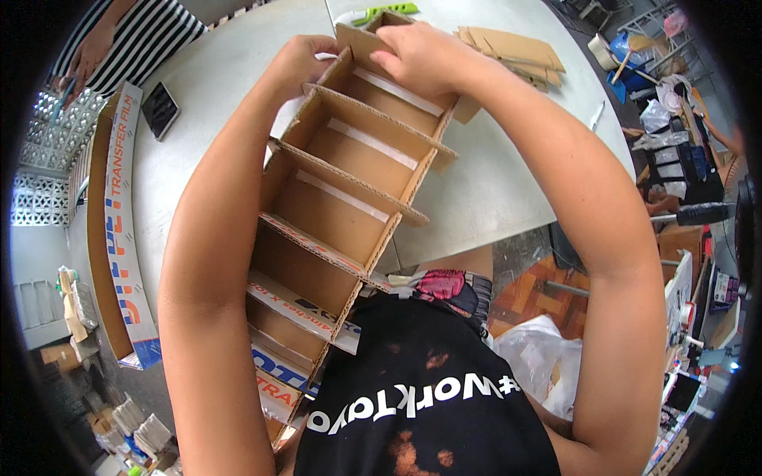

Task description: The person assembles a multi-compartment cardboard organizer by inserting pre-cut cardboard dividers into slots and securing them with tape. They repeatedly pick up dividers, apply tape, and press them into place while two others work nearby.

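Observation:
A long cardboard box (337, 210) with several crosswise cardboard dividers (381, 115) slants from my lap up onto the table. White strips run along the floors of some compartments. At its far end, my right hand (421, 54) is closed over a cardboard piece, thumb inside the end compartment. My left hand (304, 62) bends round the left side of that same end; its fingertips are partly hidden behind the cardboard. Just beyond the box's end lies a green utility knife (377, 13). Flat cardboard pieces (516, 51) are stacked to the right of my right hand.
The white table (508, 186) bears a phone (159, 111) and a white pen-like stick (597, 115). Along the left edge stands a long printed cardboard box (127, 238). Another person's hand (94, 59) and striped clothing appear at the far left. A plastic bag (540, 357) sits below right.

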Available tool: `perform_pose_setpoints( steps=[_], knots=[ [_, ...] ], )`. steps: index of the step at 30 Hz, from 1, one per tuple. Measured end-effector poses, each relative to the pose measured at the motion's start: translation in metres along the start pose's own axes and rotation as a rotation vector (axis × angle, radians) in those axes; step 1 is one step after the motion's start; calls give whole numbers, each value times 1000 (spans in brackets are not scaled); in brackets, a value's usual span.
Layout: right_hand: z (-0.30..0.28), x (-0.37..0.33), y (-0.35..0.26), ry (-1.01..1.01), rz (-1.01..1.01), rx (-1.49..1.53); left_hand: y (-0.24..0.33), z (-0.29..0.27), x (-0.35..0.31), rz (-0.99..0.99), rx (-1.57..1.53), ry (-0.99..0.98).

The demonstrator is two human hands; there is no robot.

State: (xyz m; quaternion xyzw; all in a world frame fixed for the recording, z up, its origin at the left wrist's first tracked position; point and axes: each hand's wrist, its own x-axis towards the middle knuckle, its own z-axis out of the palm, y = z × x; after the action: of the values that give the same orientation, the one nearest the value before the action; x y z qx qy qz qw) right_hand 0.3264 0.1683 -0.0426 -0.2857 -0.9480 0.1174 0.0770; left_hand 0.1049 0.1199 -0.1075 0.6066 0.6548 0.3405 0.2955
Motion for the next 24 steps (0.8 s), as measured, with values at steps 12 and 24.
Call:
perform_pose_setpoints(
  steps=[12, 24],
  knots=[
    [-16, 5, 2, -180, 0, 238, 17, -4, 1, -24, -22, -60],
    [-8, 18, 5, -214, -50, 168, 2, -2, 5, 263, 248, 111]
  ],
)
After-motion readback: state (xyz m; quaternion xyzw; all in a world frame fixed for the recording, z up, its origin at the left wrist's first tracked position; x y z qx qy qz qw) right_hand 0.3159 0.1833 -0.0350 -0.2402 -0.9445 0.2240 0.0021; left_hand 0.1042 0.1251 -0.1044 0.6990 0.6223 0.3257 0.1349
